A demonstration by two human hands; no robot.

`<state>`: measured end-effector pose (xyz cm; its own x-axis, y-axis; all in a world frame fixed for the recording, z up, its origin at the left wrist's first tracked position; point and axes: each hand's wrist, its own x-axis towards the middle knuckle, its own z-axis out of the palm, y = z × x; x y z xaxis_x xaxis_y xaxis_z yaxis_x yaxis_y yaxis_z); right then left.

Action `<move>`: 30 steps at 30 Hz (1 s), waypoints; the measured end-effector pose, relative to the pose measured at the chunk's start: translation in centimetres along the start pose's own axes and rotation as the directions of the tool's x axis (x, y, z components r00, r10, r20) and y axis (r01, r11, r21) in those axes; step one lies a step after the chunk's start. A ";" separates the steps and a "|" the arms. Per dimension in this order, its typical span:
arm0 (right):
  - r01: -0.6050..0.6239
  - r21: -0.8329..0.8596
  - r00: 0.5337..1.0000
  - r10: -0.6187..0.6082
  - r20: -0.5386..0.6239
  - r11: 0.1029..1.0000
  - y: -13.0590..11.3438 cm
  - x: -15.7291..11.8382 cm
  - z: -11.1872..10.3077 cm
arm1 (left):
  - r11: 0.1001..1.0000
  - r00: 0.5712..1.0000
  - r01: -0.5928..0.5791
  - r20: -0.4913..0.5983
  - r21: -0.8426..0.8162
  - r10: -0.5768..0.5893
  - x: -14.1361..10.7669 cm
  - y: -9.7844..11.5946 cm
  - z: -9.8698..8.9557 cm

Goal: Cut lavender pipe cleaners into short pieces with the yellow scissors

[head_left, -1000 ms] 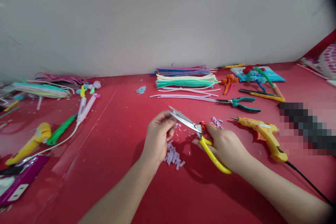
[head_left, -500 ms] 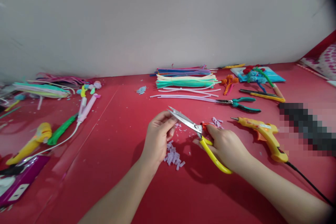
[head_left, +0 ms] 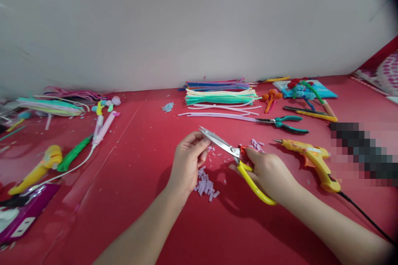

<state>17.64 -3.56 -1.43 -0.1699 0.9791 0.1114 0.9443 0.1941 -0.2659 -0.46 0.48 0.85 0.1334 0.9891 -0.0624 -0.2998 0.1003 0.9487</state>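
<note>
My right hand [head_left: 269, 172] grips the scissors [head_left: 221, 143], which have yellow and red handles; their blades point up and left. The fingers of my left hand [head_left: 188, 159] are pinched together close to the blade tips, and what they hold is too small to make out. Under and beside my left hand lies a pile of short lilac pieces [head_left: 205, 186] on the red table [head_left: 133, 198]. A second small lilac pile [head_left: 256, 145] lies just behind my right hand.
Bundles of pipe cleaners [head_left: 219, 97] lie at the back, with green-handled pliers [head_left: 289, 124] to their right. A yellow glue gun [head_left: 311, 157] is at the right. On the left are another yellow glue gun [head_left: 40, 167], a pink tool [head_left: 104, 128] and a purple box [head_left: 31, 211].
The blades look slightly more closed than before. Both hands have stayed in nearly the same place.
</note>
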 end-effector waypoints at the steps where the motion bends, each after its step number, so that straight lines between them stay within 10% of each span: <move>1: -0.006 -0.002 1.000 0.006 0.005 1.000 0.0 0.0 -0.1 | 1.000 1.000 -0.003 0.006 0.003 0.003 0.0 0.0 0.0; 14: -0.153 0.159 0.988 0.149 0.034 0.975 0.1 0.6 -0.6 | 0.992 0.991 0.118 0.057 0.048 -0.121 -0.2 0.0 0.4; 21: -0.179 0.686 0.984 0.144 0.108 0.705 -0.9 0.5 -1.4 | 0.947 0.905 0.283 0.284 0.152 -0.316 -0.9 -0.8 1.1; 30: -0.240 0.750 0.969 0.110 0.221 0.617 -1.3 0.4 -2.5 | 0.924 0.861 0.230 0.378 0.307 -0.340 -1.4 -1.0 1.5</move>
<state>17.01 -3.58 1.33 -0.1235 0.9835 -0.1326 0.4118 -0.0708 -0.9085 1.05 -1.16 0.43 0.5735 0.7773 -0.2588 0.0436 0.2865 0.9571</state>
